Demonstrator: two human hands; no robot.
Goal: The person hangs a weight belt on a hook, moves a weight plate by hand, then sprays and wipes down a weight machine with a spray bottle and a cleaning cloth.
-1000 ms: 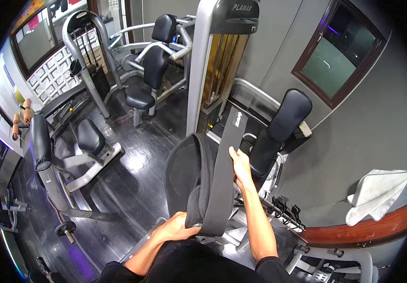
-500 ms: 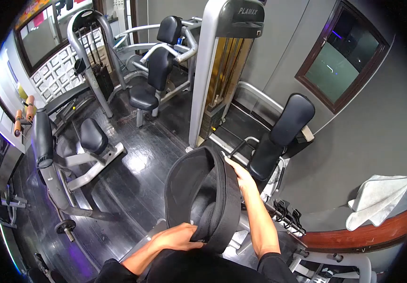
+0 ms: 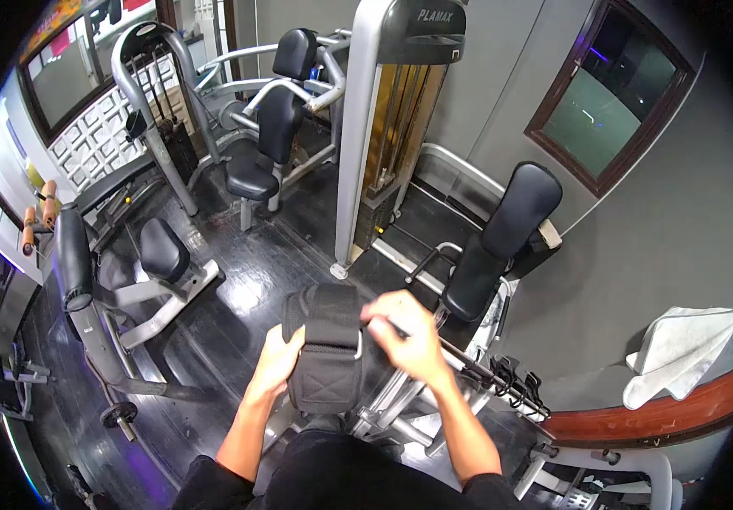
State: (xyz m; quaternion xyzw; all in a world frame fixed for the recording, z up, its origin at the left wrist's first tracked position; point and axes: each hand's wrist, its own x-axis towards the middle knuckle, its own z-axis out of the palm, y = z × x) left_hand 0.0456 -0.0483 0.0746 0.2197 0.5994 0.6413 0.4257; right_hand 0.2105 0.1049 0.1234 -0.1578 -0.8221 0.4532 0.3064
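A black padded weightlifting belt, rolled into a loop, is held up in front of my body. A wide strap crosses its outer face, and a thin metal buckle loop shows at its right side. My left hand grips the belt's left edge, thumb on the outer face. At the right edge, my right hand has its fingers curled by the strap, pinching a dark bit of it. Slight blur covers those fingertips.
A tall weight-stack machine stands ahead, with a padded black seat to its right. Another bench machine is at the left. Handles hang on a rack at right, near a white towel by the wall.
The belt has turned from its open loop side to its strapped outer face. My left hand has moved up to its left edge; my right hand has come to the strap.
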